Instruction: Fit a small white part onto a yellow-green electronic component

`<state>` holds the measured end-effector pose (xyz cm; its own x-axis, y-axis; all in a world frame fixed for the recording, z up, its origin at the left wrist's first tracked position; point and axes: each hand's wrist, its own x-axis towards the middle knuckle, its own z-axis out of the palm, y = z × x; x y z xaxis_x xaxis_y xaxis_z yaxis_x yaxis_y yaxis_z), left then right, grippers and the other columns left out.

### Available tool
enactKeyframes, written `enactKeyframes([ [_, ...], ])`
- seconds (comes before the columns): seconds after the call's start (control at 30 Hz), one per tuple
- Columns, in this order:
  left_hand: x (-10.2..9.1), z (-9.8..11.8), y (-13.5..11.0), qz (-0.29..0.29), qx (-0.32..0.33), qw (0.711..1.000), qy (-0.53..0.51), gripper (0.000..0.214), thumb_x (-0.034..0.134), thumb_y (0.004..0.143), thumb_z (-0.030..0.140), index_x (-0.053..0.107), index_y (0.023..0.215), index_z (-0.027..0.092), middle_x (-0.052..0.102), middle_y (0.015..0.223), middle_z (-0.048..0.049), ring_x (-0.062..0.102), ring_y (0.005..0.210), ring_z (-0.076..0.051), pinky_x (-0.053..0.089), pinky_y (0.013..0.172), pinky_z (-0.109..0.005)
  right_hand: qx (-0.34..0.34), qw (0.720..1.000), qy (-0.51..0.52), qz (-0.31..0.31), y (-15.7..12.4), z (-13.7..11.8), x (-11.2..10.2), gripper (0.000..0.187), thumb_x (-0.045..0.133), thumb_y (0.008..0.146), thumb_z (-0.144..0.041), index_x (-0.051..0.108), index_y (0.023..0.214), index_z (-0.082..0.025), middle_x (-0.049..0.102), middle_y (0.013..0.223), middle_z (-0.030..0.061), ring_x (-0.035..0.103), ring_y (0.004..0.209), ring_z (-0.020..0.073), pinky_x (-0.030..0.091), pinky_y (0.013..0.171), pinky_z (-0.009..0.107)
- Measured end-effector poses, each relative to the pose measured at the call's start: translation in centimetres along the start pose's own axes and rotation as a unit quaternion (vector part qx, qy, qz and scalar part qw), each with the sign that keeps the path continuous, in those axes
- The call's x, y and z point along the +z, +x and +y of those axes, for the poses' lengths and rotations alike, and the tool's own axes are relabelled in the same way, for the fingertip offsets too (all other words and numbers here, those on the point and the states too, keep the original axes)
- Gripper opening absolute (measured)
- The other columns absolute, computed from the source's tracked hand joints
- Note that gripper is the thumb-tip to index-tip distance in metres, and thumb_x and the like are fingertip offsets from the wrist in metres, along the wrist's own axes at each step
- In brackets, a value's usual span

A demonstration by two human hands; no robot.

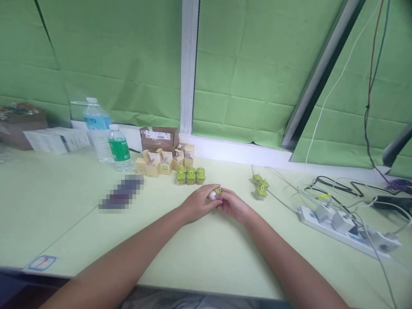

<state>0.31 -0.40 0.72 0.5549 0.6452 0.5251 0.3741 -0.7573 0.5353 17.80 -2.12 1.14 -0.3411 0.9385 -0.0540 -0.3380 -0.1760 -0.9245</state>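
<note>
**Small white-and-green item (213, 195): two-handed hold**

Head view: I am observing the item at mid-table, between the left hand (200, 202) and the right hand (234, 206). The left hand is curling partway closed, its thumb and fingers enclosing the white side. The right hand is also bending its fingers inward, and its fingertips are meeting the item beside the green part. Both hands are gripping it together; the fingers are hiding much of its surface. I cannot tell whether it is touching the pale table (206, 253).

Just beyond the left hand, six green-lidded containers (191, 177) are standing in a tight block. Beyond and to the right of the right hand, a looser green-lidded group (261, 192) is sitting apart from that block. To the left of the block, small cardboard boxes (166, 165) are standing close together, several showing raised flaps, with a brown carton (159, 141) rising behind them. Farther left, I am noting a large bottle (97, 123) and a smaller green-labelled bottle (119, 148). At far right, a power strip (334, 234) is carrying several plugged-in adapters (342, 222).
</note>
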Motion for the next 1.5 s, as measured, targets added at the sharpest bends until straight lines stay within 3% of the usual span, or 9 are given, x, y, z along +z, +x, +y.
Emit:
enactKeyframes([
  [0.3,-0.4,0.6,0.1,-0.015,0.024,1.0,-0.014,0.043,0.057,0.095,0.042,0.055,0.133,0.022,0.06,0.134,-0.0085,0.055,0.124,-0.024,0.046,0.105,-0.039,0.062,0.996,0.059,-0.025,-0.3,-0.5,-0.1,0.016,0.06,0.061,-0.01,0.064,0.076,-0.013,0.06,0.068,0.0004,0.05,0.059,0.0095,0.042,0.056,0.021],
  [0.43,-0.4,0.6,-0.2,-0.017,0.041,0.999,0.0,0.049,0.062,0.089,0.03,0.051,0.136,0.022,0.058,0.137,-0.0093,0.054,0.125,-0.025,0.045,0.107,-0.041,0.062,0.996,0.059,-0.022,-0.2,-0.3,-0.2,0.023,0.06,0.061,-0.01,0.067,0.083,-0.014,0.068,0.08,0.0033,0.055,0.063,0.0113,0.045,0.058,0.022],
  [0.63,-0.3,0.4,-0.3,-0.03,0.05,0.998,0.015,0.056,0.056,0.083,0.015,0.05,0.138,0.022,0.057,0.138,-0.0098,0.052,0.128,-0.027,0.044,0.109,-0.044,0.055,0.998,0.018,-0.021,0.0,0.0,-0.4,0.024,0.06,0.059,-0.012,0.067,0.082,-0.015,0.069,0.08,0.004,0.056,0.062,0.0122,0.043,0.056,0.023],
  [0.8,-0.2,0.2,-0.3,-0.038,0.053,0.997,0.033,0.059,0.056,0.081,0.015,0.049,0.139,0.021,0.057,0.139,-0.0095,0.051,0.129,-0.027,0.043,0.111,-0.044,0.048,0.998,-0.04,-0.017,-0.3,-0.3,-0.1,0.025,0.058,0.058,-0.014,0.069,0.08,-0.015,0.067,0.074,0.0042,0.054,0.06,0.0132,0.041,0.053,0.024],
  [1.03,-0.1,0.2,-0.3,-0.033,0.063,0.997,0.035,0.06,0.056,0.077,0.014,0.051,0.137,0.02,0.058,0.139,-0.0079,0.054,0.128,-0.025,0.044,0.11,-0.043,0.023,0.999,-0.031,-0.023,-0.7,-0.7,1.0,0.023,0.055,0.054,-0.012,0.068,0.073,-0.013,0.063,0.071,0.0034,0.048,0.058,0.0111,0.037,0.051,0.023],
  [1.33,0.1,1.2,-0.3,-0.037,0.074,0.988,0.128,0.058,0.054,0.076,0.014,0.052,0.133,0.017,0.052,0.145,-0.0138,0.053,0.131,-0.029,0.046,0.109,-0.044,0.017,0.998,-0.057,0.003,-0.3,-0.1,0.8,0.015,0.052,0.052,-0.012,0.06,0.064,-0.016,0.056,0.061,-0.0003,0.048,0.056,0.0117,0.037,0.051,0.024],
  [1.5,0.5,1.4,-0.3,-0.022,0.111,0.983,0.144,0.054,0.051,0.075,0.011,0.052,0.128,0.017,0.059,0.134,-0.014,0.06,0.12,-0.029,0.052,0.1,-0.043,0.024,0.998,-0.049,0.008,-0.5,-0.1,1.1,0.013,0.05,0.05,-0.013,0.056,0.061,-0.018,0.053,0.058,-0.0018,0.047,0.055,0.0116,0.037,0.051,0.024],
])
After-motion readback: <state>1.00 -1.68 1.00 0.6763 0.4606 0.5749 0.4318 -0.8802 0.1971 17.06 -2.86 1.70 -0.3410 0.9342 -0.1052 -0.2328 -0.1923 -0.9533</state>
